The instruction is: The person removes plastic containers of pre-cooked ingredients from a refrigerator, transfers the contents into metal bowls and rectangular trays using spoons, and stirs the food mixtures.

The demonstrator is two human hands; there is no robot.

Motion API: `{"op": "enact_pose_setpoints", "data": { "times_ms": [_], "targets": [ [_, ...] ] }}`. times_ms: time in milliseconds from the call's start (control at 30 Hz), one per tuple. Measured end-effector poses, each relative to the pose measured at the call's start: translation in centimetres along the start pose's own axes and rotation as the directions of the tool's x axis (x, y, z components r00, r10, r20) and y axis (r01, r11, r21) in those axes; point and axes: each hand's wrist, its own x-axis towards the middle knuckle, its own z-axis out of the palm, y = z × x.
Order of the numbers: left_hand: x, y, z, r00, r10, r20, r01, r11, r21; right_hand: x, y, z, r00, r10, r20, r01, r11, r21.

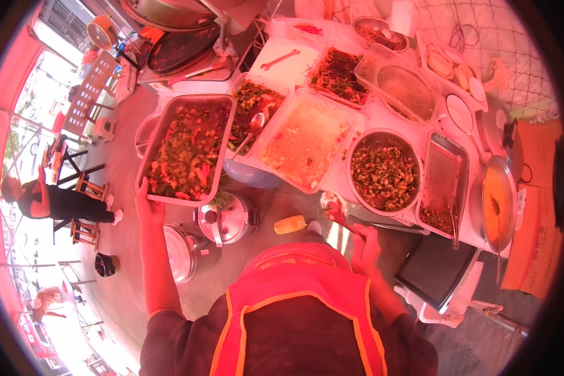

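My left hand [151,202] grips the near left corner of a rectangular metal tray [188,150] filled with a chopped, saucy dish, and the tray is raised off to the table's left side. In my right hand [365,246] is the handle of a spoon [336,209], its bowl over the table's near edge. Just above that spoon stands a round metal bowl of chopped food [384,169]. Left of the bowl lies a rectangular container of pale food in liquid [305,141]. Another spoon [251,129] rests in a container of greens [263,101], partly behind the raised tray.
More food containers stand on the table, with a wrench [280,59] among them. A narrow metal tray [444,183] and a basin of orange food [498,202] are at the right. Pressure cooker [228,218], steel pot [178,254] and yellow object [290,224] stand or lie below. A person [61,202] stands far left.
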Motion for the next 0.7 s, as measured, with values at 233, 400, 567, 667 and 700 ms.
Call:
{"op": "enact_pose_setpoints", "data": {
  "times_ms": [233, 400, 567, 667, 700],
  "targets": [
    [1.2, -0.4, 2.2, 0.999, 0.049, -0.015, -0.049, 0.998, 0.031, 1.9, 3.8, -15.6, 0.572, 0.145, -0.807, -0.412, 0.902, -0.13],
    [2.7, -0.7, 4.4, 0.994, 0.112, -0.021, -0.11, 0.991, 0.078, -11.3, 16.3, -25.1, 0.031, 0.219, -0.975, -0.71, 0.691, 0.132],
    [5.1, -0.3, 3.8, 0.994, 0.105, 0.016, -0.106, 0.985, 0.134, -20.9, 24.7, -33.0, 0.232, -0.138, -0.963, -0.972, -0.007, -0.233],
    [5.1, -0.5, 5.0, 0.985, 0.169, -0.038, -0.164, 0.98, 0.109, -19.0, 24.0, -34.4, 0.454, -0.235, -0.859, -0.885, -0.232, -0.404],
    [5.6, -0.5, 5.0, 0.988, 0.14, -0.06, -0.135, 0.987, 0.082, -21.6, 26.2, -36.0, 0.316, -0.056, -0.947, -0.948, -0.062, -0.312]
  ]
}}
